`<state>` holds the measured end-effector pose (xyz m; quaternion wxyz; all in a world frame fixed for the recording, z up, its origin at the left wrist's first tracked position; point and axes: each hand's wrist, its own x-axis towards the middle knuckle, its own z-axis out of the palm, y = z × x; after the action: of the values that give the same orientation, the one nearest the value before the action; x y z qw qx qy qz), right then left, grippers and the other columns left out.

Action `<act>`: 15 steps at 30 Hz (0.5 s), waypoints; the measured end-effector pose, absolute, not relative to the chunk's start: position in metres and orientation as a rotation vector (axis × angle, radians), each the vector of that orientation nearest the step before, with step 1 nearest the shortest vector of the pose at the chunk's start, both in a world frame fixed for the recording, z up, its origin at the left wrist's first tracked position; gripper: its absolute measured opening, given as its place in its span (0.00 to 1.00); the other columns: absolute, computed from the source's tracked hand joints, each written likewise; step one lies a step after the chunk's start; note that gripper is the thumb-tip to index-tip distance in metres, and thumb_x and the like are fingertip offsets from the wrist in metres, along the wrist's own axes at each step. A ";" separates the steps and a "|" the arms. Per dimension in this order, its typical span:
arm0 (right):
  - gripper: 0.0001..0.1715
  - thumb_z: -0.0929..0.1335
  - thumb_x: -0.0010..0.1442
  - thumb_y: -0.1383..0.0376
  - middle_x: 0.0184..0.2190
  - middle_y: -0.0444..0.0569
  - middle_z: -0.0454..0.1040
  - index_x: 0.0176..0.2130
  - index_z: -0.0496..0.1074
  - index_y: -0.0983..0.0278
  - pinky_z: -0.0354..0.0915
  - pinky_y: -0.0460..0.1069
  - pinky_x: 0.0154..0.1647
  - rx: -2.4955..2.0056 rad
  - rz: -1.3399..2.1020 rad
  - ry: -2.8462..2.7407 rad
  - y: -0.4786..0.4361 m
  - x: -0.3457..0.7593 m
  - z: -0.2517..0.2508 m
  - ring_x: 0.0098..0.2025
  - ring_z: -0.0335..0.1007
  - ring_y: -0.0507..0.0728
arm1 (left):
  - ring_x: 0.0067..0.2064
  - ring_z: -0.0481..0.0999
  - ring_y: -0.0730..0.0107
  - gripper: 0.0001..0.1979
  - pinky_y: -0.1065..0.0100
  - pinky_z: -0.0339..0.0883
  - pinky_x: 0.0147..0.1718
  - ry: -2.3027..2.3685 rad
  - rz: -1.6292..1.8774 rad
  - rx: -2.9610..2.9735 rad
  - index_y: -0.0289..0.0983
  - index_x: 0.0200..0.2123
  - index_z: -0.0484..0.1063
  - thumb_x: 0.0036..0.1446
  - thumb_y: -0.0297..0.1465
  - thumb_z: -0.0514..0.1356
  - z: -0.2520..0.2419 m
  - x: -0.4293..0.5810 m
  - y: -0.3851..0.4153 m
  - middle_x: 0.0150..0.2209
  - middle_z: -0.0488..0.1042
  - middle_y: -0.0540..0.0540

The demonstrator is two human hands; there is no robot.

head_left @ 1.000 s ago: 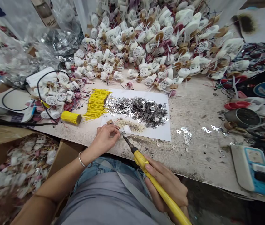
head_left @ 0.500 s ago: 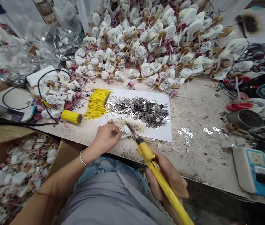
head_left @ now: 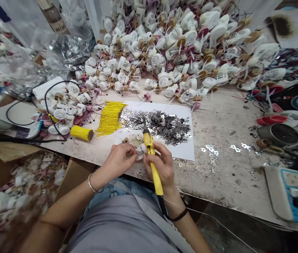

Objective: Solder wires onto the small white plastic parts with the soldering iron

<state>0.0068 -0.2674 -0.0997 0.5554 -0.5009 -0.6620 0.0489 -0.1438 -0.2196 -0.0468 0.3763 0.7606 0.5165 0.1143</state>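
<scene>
Near the table's front edge, my left hand (head_left: pixel 121 158) pinches a small white plastic part (head_left: pixel 140 150), with a thin wire and a tan piece beside it. My right hand (head_left: pixel 161 163) is wrapped round a yellow soldering iron (head_left: pixel 156 179), its dark metal tip pointing away over a pile of small metal plates (head_left: pixel 167 126). The right fingertips are close to the white part; whether they touch it I cannot tell. Under the pile lies a white sheet (head_left: pixel 185 151). A thin pale strand trails from the right wrist area to the lower right.
Left of the sheet lie a spread of yellow wires (head_left: pixel 110 117) and a yellow wire bundle (head_left: pixel 81 133). White plastic assemblies (head_left: pixel 161 59) heap up behind. Loose metal plates (head_left: pixel 210 149), a dark cup (head_left: pixel 279 134) and a blue-white device (head_left: pixel 288 193) are on the right. A cardboard box (head_left: pixel 70 179) stands lower left.
My right hand has moved up and left, bringing the soldering iron nearer the left hand; its tip now points further away, over the metal pile. The left hand still holds the white part.
</scene>
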 end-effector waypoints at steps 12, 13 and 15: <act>0.14 0.72 0.48 0.77 0.50 0.49 0.64 0.29 0.66 0.63 0.77 0.53 0.42 -1.210 0.244 -1.254 -0.279 0.008 -0.097 0.51 0.69 0.58 | 0.41 0.77 0.64 0.18 0.67 0.70 0.41 1.271 0.706 2.366 0.37 0.47 0.70 0.52 0.32 0.61 0.000 -0.204 -0.241 0.42 0.78 0.42; 0.14 0.72 0.49 0.78 0.49 0.49 0.64 0.28 0.66 0.63 0.77 0.51 0.41 -1.207 0.238 -1.264 -0.277 0.007 -0.096 0.50 0.70 0.56 | 0.39 0.78 0.63 0.17 0.68 0.70 0.39 1.400 0.605 2.349 0.37 0.46 0.71 0.51 0.34 0.60 0.011 -0.224 -0.243 0.41 0.79 0.42; 0.14 0.71 0.49 0.78 0.49 0.48 0.64 0.28 0.66 0.63 0.76 0.49 0.41 -1.205 0.234 -1.278 -0.274 0.006 -0.094 0.49 0.70 0.55 | 0.34 0.78 0.61 0.18 0.67 0.71 0.34 1.735 0.307 2.233 0.37 0.42 0.73 0.49 0.39 0.61 0.033 -0.274 -0.251 0.37 0.80 0.44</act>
<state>0.0060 -0.2745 -0.0941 0.6326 -0.5268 -0.5584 0.1021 -0.2743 -0.2510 0.0326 0.1481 0.7763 0.6033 0.1067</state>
